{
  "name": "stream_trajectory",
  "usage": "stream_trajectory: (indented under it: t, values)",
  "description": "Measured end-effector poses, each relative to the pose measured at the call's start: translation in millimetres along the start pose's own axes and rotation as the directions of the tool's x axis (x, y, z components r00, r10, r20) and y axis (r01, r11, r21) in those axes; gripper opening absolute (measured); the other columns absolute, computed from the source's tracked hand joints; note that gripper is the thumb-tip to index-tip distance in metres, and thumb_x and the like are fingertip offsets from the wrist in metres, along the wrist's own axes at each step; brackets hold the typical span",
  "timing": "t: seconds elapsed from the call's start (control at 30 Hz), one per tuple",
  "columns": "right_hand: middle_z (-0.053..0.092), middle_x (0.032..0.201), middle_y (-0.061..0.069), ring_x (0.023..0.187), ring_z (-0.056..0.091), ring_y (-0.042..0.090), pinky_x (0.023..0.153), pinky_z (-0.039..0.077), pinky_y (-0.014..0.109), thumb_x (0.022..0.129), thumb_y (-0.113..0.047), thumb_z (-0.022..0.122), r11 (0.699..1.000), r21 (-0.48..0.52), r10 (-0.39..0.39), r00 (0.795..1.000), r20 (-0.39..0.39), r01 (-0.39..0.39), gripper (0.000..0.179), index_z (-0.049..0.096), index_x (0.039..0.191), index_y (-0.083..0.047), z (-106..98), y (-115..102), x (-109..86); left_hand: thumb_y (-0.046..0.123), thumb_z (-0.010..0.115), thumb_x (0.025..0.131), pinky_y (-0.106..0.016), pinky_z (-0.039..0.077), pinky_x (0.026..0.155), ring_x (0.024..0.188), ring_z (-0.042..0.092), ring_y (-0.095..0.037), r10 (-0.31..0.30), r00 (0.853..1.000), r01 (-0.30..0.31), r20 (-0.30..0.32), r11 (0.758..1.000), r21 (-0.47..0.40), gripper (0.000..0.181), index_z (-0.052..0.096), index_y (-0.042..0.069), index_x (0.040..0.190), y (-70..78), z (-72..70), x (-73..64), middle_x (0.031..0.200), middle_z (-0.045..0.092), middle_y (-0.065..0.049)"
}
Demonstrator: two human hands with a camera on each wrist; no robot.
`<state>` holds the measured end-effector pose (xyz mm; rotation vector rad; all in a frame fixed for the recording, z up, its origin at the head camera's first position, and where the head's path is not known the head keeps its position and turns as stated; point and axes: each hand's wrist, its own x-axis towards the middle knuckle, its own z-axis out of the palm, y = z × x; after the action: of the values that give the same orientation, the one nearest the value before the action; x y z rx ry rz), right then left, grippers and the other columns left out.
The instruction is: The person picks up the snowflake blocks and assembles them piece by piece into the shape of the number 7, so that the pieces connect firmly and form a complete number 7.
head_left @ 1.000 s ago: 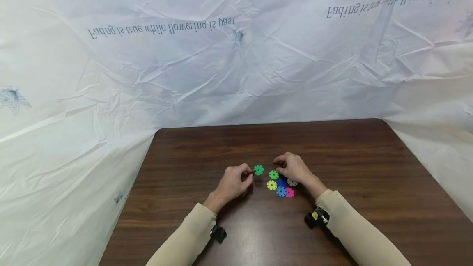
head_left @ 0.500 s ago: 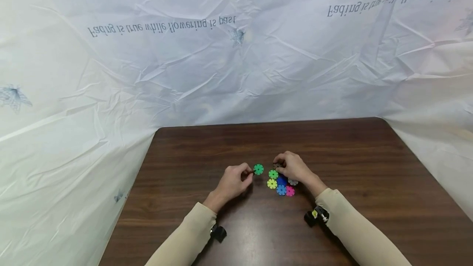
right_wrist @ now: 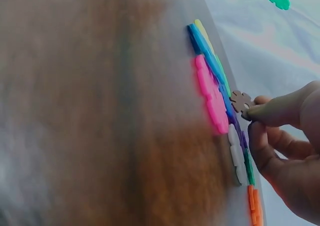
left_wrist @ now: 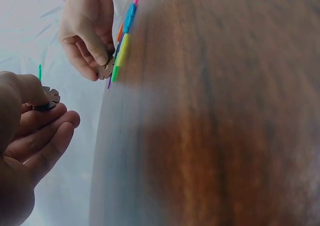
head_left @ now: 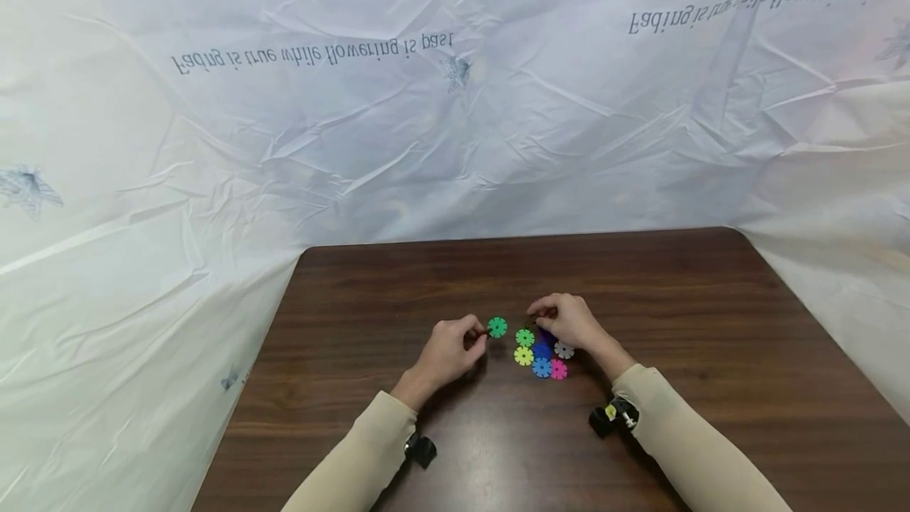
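Note:
My left hand (head_left: 448, 350) pinches a dark brown notched disc (left_wrist: 52, 97) between thumb and fingers. A green notched disc (head_left: 497, 327) stands out from it, apparently joined to it. Across from it, my right hand (head_left: 574, 322) holds another brown notched disc (right_wrist: 241, 101) by its edge, between thumb and forefinger. This disc is just beside a cluster of flat notched discs on the table: light green (head_left: 524, 337), yellow (head_left: 523, 355), blue (head_left: 542, 368), dark blue (head_left: 542, 351), pink (head_left: 558, 370) and white (head_left: 565, 349). A purple disc (head_left: 546, 335) is partly hidden by my right hand.
The discs lie on a dark wood-grain table (head_left: 355, 283). Orange discs (right_wrist: 254, 206) show past the white one in the right wrist view. A creased white sheet (head_left: 398, 141) hangs behind the table and along its sides.
My right hand has picked a brown disc from the cluster's far side and shifted slightly right, so purple now shows. My left hand has kept its place with the green and brown discs.

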<state>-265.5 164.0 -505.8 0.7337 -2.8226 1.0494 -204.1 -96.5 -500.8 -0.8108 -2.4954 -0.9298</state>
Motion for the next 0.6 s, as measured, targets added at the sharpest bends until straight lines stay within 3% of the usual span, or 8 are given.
stream_trajectory:
  t: [0.13,0.37,0.6]
  values:
    - [0.07,0.085,-0.002,0.076,0.062,0.011,0.067,0.051,0.03,0.086,-0.007,0.071,0.998,0.066,0.02,0.999,-0.028,-0.018,0.015,0.076,0.097,-0.016,-2,1,-1.3,0.008,0.067,0.087,-0.014,0.049,0.059,0.064,0.061,-0.002,0.001,1.0,-0.001,0.007,1.0,0.005,0.004,0.065,0.011,0.086,0.7,0.1,-0.5,0.075,0.069,0.003]
    - [0.073,0.097,0.001,0.079,0.066,0.013,0.065,0.053,0.028,0.088,-0.01,0.072,0.98,0.201,0.019,0.996,-0.091,-0.001,0.014,0.076,0.099,-0.018,-9,-6,-1.5,0.012,0.065,0.089,-0.013,0.049,0.06,0.066,0.063,-0.003,0.005,1.0,-0.005,0.014,1.0,0.0,0.005,0.067,0.008,0.087,-1.5,1.9,0.1,0.077,0.07,0.003]
    - [0.073,0.1,0.006,0.084,0.068,0.018,0.068,0.055,0.027,0.09,-0.014,0.071,0.93,0.367,0.009,0.997,-0.073,0.018,0.014,0.076,0.102,-0.015,-16,-19,-0.9,0.011,0.065,0.089,-0.013,0.049,0.06,0.065,0.062,-0.003,0.009,1.0,-0.009,0.0,1.0,-0.016,0.004,0.067,0.007,0.088,-2.5,2.8,1.7,0.076,0.07,0.002]
